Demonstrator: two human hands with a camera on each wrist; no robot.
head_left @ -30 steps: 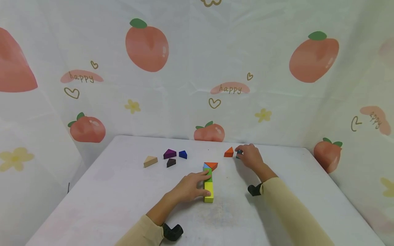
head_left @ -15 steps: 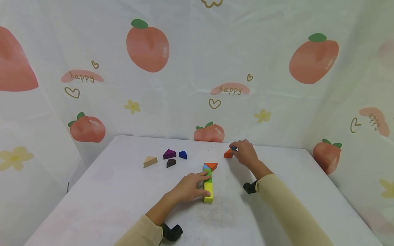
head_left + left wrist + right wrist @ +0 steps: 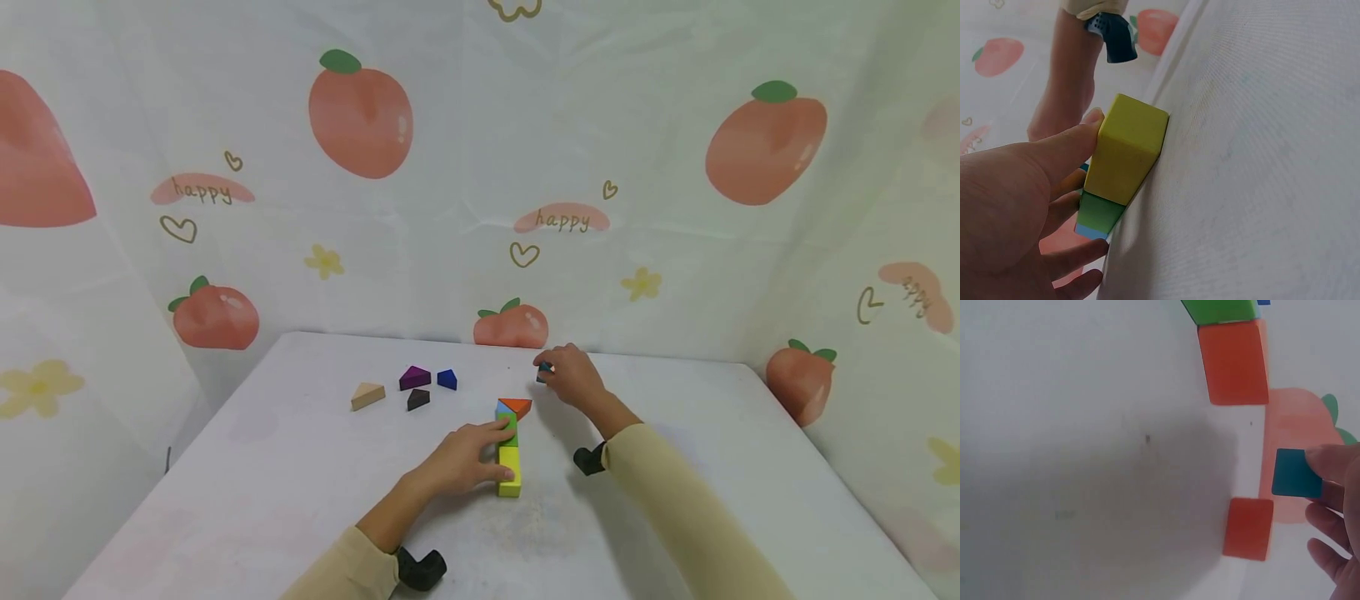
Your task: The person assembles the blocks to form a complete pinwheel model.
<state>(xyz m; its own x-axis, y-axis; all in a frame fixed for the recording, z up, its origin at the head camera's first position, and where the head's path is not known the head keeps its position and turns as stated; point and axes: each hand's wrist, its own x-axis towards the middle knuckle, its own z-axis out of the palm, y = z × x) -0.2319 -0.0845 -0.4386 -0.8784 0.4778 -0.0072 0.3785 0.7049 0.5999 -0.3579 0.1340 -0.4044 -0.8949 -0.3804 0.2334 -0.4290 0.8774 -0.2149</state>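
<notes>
A yellow block [image 3: 510,486] and a green block [image 3: 513,433] stand end to end, with a light blue piece [image 3: 502,407] and an orange triangular block [image 3: 517,405] at the far end. My left hand [image 3: 457,458] rests along them, thumb on the yellow block and a fingertip on the green one. In the left wrist view its fingers are fairly straight beside the row. My right hand [image 3: 576,379] pinches a small teal block [image 3: 1296,473] between thumb and fingers. Close to it is a second orange block [image 3: 1248,529], hidden by the right hand in the head view.
Left of the row lie a natural-wood triangular block [image 3: 367,395], a purple one [image 3: 415,377], a dark blue one [image 3: 447,379] and a black one [image 3: 418,399]. A fruit-print cloth [image 3: 420,250] hangs behind the white table [image 3: 262,467].
My right hand has moved left with the teal block, passing in front of the loose orange block and covering it in the head view. The left hand stays on the row.
</notes>
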